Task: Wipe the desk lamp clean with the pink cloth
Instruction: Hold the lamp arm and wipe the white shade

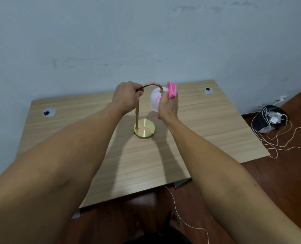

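A brass desk lamp with a round base and white shade (155, 101) is standing mid-worktop (207, 124) — two grey cable grommets (48, 112) sitting well apart behind it. The left hand (126, 99) is gripping the curved neck, fingers clamped around it, while the right hand (168, 107) is pressing the folded pink cloth (172, 89) against the shade — fingers closed on the cloth.

The desk lamp (144, 110) stands upright near the middle of the wooden desk, on 1 round brass base marked with pink smears. A thin brass stem rises from the base's left edge and curves over to the right in an arch, ending in 1 white frosted shade that hangs mouth-down above the desk. The shade carries pink marks on its near side. The pink cloth (171, 89) is bunched and folded, pressed against the shade's right side, with 1 small corner showing lower down, below the shade's rim.
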### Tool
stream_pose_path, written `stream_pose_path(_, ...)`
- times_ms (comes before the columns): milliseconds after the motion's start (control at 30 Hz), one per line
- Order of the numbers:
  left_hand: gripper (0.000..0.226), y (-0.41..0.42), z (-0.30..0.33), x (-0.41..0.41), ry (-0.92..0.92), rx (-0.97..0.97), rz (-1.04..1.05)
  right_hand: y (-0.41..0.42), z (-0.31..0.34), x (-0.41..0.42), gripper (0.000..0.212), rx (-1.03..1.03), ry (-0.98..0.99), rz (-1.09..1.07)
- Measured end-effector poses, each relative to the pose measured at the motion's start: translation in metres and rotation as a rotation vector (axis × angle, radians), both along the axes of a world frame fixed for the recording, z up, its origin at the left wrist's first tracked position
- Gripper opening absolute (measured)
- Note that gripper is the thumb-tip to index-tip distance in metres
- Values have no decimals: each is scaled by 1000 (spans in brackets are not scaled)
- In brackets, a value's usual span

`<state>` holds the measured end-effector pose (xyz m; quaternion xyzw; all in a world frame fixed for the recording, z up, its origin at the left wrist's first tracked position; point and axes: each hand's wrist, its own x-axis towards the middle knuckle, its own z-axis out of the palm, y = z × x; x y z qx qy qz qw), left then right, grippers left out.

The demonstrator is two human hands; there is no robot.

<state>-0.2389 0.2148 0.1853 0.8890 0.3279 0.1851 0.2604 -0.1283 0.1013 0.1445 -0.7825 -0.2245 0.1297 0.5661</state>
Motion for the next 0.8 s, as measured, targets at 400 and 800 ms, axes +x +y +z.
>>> stream_pose_path(400, 17, -1, 1, 1, -5, 5, -4, -9, -81, -5, 79, 97, 77, 45)
stream_pose_path(800, 16, -2, 3, -1, -7, -5, -2, -25, -53, -51, 88, -134, -477, 130)
